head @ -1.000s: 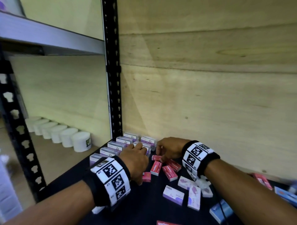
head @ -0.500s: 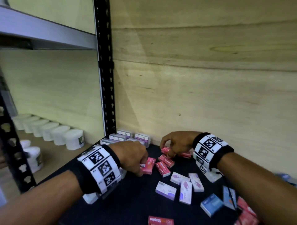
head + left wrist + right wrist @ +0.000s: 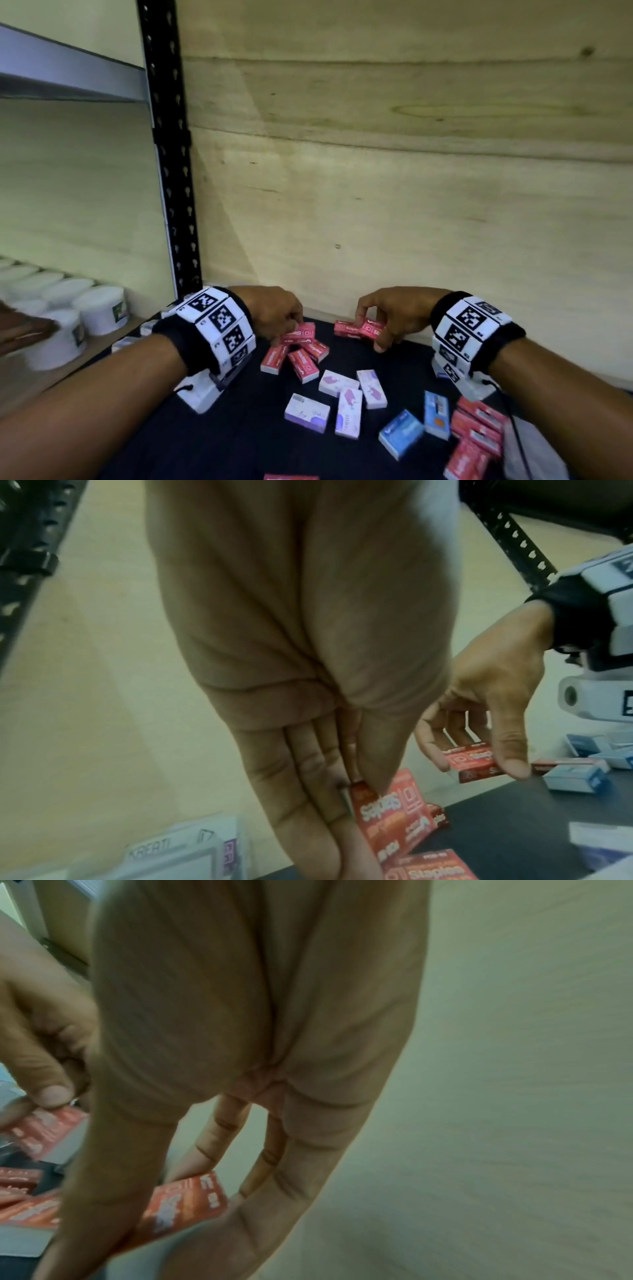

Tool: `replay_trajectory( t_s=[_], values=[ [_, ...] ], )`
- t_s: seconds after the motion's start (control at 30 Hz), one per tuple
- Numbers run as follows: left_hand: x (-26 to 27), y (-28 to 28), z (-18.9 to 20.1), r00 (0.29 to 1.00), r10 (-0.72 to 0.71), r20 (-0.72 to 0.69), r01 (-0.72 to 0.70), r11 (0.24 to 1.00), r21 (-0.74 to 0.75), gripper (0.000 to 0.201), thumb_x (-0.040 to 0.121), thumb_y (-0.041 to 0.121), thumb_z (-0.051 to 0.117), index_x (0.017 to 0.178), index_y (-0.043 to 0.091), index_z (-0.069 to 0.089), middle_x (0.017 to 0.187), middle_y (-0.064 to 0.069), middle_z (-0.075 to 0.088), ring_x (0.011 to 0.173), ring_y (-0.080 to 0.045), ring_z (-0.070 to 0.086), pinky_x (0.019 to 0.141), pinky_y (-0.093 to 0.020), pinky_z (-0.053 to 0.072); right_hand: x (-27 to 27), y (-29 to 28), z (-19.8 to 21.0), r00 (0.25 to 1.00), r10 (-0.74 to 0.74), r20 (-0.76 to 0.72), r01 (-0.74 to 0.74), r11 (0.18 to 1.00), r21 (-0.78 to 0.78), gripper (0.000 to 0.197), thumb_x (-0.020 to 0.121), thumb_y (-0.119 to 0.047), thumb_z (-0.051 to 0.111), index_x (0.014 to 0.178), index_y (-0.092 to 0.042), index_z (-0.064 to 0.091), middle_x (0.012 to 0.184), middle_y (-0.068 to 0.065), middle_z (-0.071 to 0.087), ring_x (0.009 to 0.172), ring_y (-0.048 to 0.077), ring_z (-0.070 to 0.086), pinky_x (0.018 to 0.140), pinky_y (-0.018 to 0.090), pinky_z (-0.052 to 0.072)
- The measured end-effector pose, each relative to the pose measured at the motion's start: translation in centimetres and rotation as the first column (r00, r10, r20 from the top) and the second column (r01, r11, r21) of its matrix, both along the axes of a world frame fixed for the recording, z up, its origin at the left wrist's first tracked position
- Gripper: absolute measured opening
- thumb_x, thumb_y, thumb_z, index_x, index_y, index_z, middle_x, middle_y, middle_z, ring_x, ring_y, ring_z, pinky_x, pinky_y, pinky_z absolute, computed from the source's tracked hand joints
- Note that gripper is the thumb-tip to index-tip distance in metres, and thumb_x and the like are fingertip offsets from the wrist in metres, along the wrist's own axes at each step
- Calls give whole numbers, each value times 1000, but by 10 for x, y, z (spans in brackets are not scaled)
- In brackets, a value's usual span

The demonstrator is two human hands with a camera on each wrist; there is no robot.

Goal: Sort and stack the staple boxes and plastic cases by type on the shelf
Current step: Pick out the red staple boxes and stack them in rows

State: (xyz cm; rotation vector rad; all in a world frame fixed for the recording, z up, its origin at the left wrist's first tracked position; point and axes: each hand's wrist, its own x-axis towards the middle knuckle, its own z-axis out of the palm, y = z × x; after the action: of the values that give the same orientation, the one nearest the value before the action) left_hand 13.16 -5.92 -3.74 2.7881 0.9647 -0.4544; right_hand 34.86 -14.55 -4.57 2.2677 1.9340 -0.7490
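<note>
The small red cardboard staple boxes [image 3: 301,356] carry white lettering and have white ends. The flat rectangular boxes [image 3: 346,401] beside them are white with purple blotches. Two small cardboard boxes [image 3: 400,433] are light blue with white print, one bearing an orange patch. The shelf board [image 3: 239,435] beneath them is black. Both padded wristbands [image 3: 215,329] are black, faced with white tiles printed with black square-code patterns. The back panel [image 3: 411,205] is pale wood with darker grain lines and a knot. The perforated upright post [image 3: 174,171] is black. The round tubs [image 3: 99,308] are white with green labels.
</note>
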Motion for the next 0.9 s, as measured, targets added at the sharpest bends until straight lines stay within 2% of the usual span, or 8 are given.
replay_trajectory(
  t_s=[0.1,0.23,0.3,0.43,0.57,0.7,0.77,0.9],
  values=[
    [14,8,-2,999,29,-18,-29,1000,-10,29,102,25,43,127,17,55,97,0,73,64,-5,59,59,-19,44,5,-3,-3,1000,16,2,-16,1000,-3,38,84,-13,77,110,-30,57,91,2,70,69,13,66,80,31,56],
    [30,19,-8,997,48,-60,-48,999,1,30,100,22,44,126,13,58,88,1,71,80,-15,63,77,-25,47,12,-7,-3,995,45,89,-49,998,37,40,90,-5,62,116,-34,60,93,-3,67,66,9,64,80,29,54],
    [38,22,-10,997,37,-64,-35,999,31,30,99,20,44,123,12,61,89,2,69,86,-19,63,84,-27,48,15,-7,-4,980,75,187,-90,993,71,44,88,-6,62,122,-34,60,94,-9,58,77,13,60,80,28,51],
    [53,21,-12,997,6,-80,-1,998,62,31,99,16,46,127,10,59,117,-6,67,109,-24,60,81,-24,40,19,-5,-11,957,58,283,-96,988,123,43,86,-16,71,126,-26,58,115,-3,61,93,16,52,80,25,42],
    [65,24,-20,995,3,-102,4,997,75,30,99,17,47,125,9,60,121,-7,65,112,-26,59,84,-26,41,22,-3,-16,952,48,302,-87,990,115,37,86,-15,72,121,-21,61,117,1,62,97,18,56,76,25,40],
    [68,28,-25,994,8,-111,3,995,98,33,97,22,49,127,13,59,126,-4,62,113,-26,59,92,-32,47,24,-5,-17,950,31,310,-66,992,103,33,85,-11,72,115,-20,62,101,-3,57,89,16,54,65,23,39],
    [68,27,-25,994,11,-110,1,994,110,34,95,26,52,127,18,58,125,-1,61,112,-24,59,92,-32,47,25,-5,-17,945,33,324,-66,994,90,32,85,-10,71,114,-20,63,100,-2,59,86,16,54,61,21,39],
    [70,24,-26,996,-45,-82,53,994,99,38,92,27,61,129,18,54,126,-2,60,112,-22,58,91,-31,45,24,-3,-15,946,35,323,-66,994,86,30,85,-10,71,112,-20,63,104,-3,61,88,16,56,71,23,44]
  ],
)
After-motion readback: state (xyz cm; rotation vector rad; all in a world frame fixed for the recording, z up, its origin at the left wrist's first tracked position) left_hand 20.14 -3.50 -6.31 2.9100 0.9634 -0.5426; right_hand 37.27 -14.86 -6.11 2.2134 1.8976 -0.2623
